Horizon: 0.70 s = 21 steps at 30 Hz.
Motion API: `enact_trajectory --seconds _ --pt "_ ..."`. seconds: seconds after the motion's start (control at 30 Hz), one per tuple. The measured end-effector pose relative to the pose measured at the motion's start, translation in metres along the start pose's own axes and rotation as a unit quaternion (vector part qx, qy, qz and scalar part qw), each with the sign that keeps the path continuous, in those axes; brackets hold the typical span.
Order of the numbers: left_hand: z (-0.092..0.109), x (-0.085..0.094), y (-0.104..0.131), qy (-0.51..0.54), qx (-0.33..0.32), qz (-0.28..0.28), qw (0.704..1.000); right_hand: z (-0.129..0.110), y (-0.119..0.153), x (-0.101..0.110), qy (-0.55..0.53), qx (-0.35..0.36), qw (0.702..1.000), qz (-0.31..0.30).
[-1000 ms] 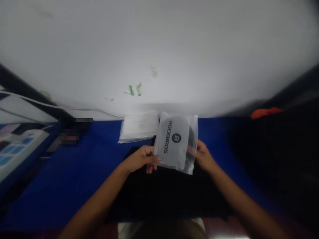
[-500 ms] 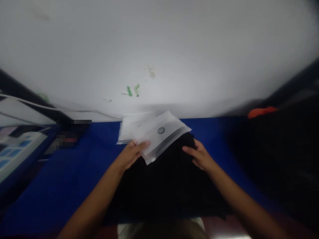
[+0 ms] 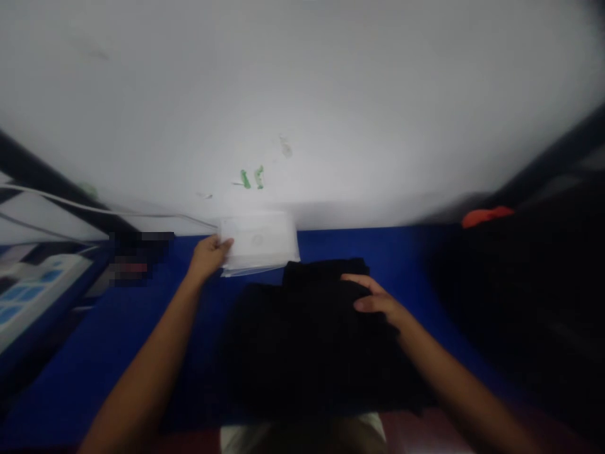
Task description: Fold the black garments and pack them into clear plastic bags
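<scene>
My left hand [image 3: 208,257] is closed on the left edge of a pile of frosted white plastic zip bags [image 3: 262,243], its thumb on top. The pile lies flat against the foot of the wall, with a faint round mark on the upper bag. A black folded cloth item, seemingly a garment [image 3: 307,340], spreads across the table in front of me. My right hand [image 3: 378,299] grips its upper right part, thumb and forefinger showing and the other fingers hidden. The cloth is too dark to make out its folds.
The blue table [image 3: 118,353] meets a pale wall [image 3: 331,113]. A large dark heap [image 3: 529,302] with an orange item [image 3: 486,216] stands at the right. At the left are a white cable [image 3: 118,211] and a white and blue object [image 3: 42,290].
My left hand has moved left and back from the black cloth to the bag pile. The tilted bag with the round logo no longer lies over the cloth. My right hand stays at the cloth.
</scene>
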<state>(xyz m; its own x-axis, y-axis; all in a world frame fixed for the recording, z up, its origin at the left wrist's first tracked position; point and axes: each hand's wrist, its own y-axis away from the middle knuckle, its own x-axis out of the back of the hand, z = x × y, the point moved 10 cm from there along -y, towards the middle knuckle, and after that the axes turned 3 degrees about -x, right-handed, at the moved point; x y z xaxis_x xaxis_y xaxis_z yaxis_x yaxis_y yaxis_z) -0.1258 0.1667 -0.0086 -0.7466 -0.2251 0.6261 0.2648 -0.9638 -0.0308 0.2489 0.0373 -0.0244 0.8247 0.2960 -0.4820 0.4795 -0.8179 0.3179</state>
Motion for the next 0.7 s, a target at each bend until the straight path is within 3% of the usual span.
enact_trajectory --seconds 0.1,0.17,0.23,0.3,0.33,0.37,0.4,0.47,0.53,0.6,0.7 --pt "0.012 0.008 0.004 -0.223 -0.042 0.06 0.972 0.002 -0.001 0.002 -0.018 -0.007 1.0 0.007" --pt "0.044 0.006 0.025 -0.253 -0.128 0.121 0.951 0.004 -0.001 0.003 -0.025 -0.011 1.0 0.009" --pt "0.084 -0.006 0.06 -0.198 -0.241 0.145 0.939 0.006 -0.001 0.003 -0.028 -0.015 0.999 0.007" --pt "0.114 -0.029 0.092 -0.08 -0.3 0.072 0.948 0.007 0.0 0.002 -0.028 -0.02 0.999 0.001" --pt "0.124 -0.047 0.106 -0.015 -0.299 -0.01 0.954 0.007 -0.001 0.002 -0.026 -0.021 0.999 -0.002" --pt "0.133 -0.073 0.12 0.036 -0.285 -0.135 0.948 0.006 -0.001 0.001 -0.023 -0.021 1.0 -0.005" --pt "0.141 -0.096 0.138 0.076 -0.269 -0.245 0.928 0.003 -0.003 0.002 -0.019 -0.016 1.0 -0.003" --pt "0.152 -0.124 0.166 0.131 -0.23 -0.389 0.882 -0.004 -0.007 0.001 -0.001 -0.006 1.0 -0.002" --pt "0.154 -0.135 0.174 0.159 -0.191 -0.44 0.863 -0.01 -0.012 0.002 0.028 -0.005 1.0 0.005" --pt "0.148 -0.135 0.167 0.152 -0.172 -0.427 0.875 -0.01 -0.013 0.008 0.042 -0.015 0.998 0.035" --pt "0.137 -0.131 0.157 0.069 -0.198 -0.385 0.899 0.001 -0.005 0.021 0.004 -0.038 0.995 0.091"
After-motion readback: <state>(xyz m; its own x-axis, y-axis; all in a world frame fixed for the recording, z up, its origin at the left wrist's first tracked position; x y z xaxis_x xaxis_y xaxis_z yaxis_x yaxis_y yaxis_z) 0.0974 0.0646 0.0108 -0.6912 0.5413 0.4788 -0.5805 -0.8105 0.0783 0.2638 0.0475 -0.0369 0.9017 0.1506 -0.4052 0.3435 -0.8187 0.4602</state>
